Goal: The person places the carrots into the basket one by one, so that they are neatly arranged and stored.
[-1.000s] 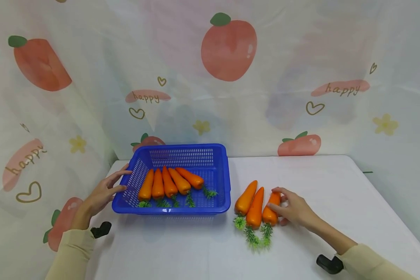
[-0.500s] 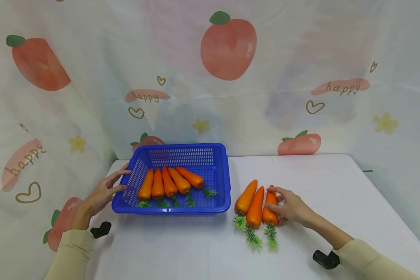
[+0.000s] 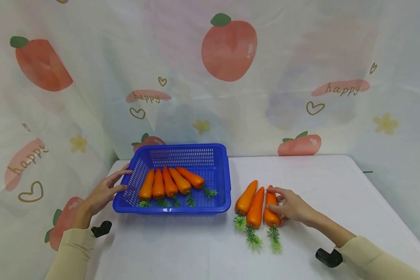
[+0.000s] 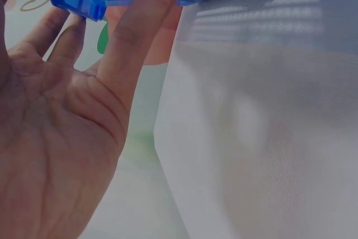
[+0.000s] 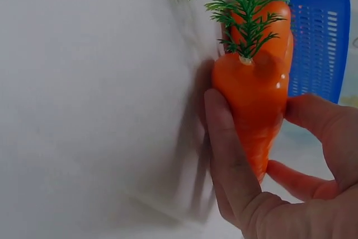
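Observation:
My right hand (image 3: 294,208) grips an orange toy carrot (image 3: 271,214) with green leaves, thumb on one side and fingers on the other. In the right wrist view its broad, leafy end (image 5: 249,82) points away from my palm. Two more carrots (image 3: 254,212) lie on the table just left of it. My left hand (image 3: 101,194) rests against the left side of a blue plastic basket (image 3: 221,186), fingers fairly straight at the rim. Several carrots (image 3: 169,182) lie side by side in the basket, their leaves toward its front. The left wrist view shows the palm (image 4: 61,121) below the basket's edge.
A white cloth covers the table (image 3: 182,249). Behind it hangs a fruit-patterned curtain (image 3: 248,109), which also runs along the left side. The basket stands near the table's back left. A black device (image 3: 329,258) sits at each wrist.
Over the last second, the right hand has turned the carrot slightly; its leaves have swung rightward, away from the neighbouring carrot. The left hand and basket stay in place.

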`<act>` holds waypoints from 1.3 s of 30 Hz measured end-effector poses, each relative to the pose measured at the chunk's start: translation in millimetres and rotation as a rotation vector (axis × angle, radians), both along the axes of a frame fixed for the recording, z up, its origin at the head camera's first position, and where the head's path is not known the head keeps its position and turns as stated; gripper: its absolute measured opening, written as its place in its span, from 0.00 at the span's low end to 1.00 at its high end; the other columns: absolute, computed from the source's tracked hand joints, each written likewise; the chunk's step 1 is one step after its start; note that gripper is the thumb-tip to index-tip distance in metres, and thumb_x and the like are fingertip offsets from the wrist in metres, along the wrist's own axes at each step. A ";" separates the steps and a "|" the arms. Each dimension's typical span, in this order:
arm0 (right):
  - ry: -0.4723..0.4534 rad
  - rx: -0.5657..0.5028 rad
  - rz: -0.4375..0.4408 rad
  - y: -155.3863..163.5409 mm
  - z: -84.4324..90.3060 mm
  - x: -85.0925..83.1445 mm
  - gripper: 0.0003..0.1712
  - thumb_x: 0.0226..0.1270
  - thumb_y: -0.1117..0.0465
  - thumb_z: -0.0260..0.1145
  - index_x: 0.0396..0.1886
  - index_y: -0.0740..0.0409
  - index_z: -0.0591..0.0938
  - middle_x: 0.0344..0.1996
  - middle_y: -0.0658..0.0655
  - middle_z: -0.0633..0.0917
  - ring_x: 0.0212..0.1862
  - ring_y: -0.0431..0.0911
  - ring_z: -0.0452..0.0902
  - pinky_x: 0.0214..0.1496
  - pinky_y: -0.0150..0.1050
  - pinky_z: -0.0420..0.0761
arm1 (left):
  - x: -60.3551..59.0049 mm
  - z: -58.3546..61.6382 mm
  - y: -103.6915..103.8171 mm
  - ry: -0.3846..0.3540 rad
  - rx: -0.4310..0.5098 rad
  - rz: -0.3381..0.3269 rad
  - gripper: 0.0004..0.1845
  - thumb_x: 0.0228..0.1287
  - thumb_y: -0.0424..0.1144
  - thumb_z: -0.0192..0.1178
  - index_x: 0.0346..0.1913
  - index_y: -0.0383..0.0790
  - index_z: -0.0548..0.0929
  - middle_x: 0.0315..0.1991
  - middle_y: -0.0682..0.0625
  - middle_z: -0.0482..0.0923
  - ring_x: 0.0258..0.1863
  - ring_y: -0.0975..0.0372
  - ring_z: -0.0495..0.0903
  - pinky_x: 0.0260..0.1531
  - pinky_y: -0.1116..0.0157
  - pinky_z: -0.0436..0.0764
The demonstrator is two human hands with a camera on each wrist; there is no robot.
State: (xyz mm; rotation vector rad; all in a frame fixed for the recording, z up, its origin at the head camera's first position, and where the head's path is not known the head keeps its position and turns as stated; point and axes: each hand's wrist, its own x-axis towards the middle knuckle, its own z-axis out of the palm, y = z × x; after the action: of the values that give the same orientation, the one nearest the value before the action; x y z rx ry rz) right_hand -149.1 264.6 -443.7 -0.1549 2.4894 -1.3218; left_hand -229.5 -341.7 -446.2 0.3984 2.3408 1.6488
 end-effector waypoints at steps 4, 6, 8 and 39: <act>0.005 0.001 0.033 3.0 8.1 -2.2 0.41 0.67 0.62 0.73 0.74 0.69 0.66 0.51 0.72 0.75 0.29 0.51 0.82 0.30 0.48 0.88 | -1.3 -1.1 -0.4 -0.008 0.003 0.004 0.30 0.77 0.39 0.57 0.78 0.41 0.64 0.85 0.52 0.37 0.79 0.36 0.46 0.58 0.33 0.75; 0.010 0.002 0.052 4.2 14.2 -3.5 0.41 0.67 0.63 0.72 0.75 0.69 0.66 0.52 0.74 0.74 0.29 0.51 0.82 0.30 0.47 0.88 | -1.5 -1.2 -0.2 -0.012 0.002 0.005 0.30 0.77 0.39 0.57 0.78 0.42 0.64 0.85 0.52 0.37 0.78 0.35 0.47 0.57 0.35 0.76; 0.017 0.006 0.071 4.7 21.6 -4.6 0.41 0.68 0.63 0.72 0.75 0.69 0.65 0.54 0.75 0.74 0.29 0.51 0.83 0.30 0.47 0.88 | -1.5 -0.8 -0.1 -0.014 0.001 0.009 0.30 0.77 0.39 0.57 0.78 0.42 0.64 0.85 0.52 0.37 0.78 0.35 0.47 0.57 0.35 0.77; 0.215 -0.087 0.268 2.7 115.2 -34.2 0.38 0.69 0.65 0.71 0.77 0.58 0.68 0.67 0.75 0.69 0.45 0.54 0.87 0.36 0.46 0.90 | -1.4 -1.8 0.3 -0.014 0.023 0.006 0.31 0.77 0.39 0.57 0.78 0.41 0.63 0.85 0.52 0.37 0.79 0.36 0.45 0.59 0.34 0.74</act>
State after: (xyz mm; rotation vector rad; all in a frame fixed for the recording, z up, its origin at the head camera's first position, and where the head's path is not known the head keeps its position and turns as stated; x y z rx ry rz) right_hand -183.3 267.2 -328.4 -0.6586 2.4710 -1.3585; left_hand -230.8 -341.4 -448.1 0.3836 2.3172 1.6780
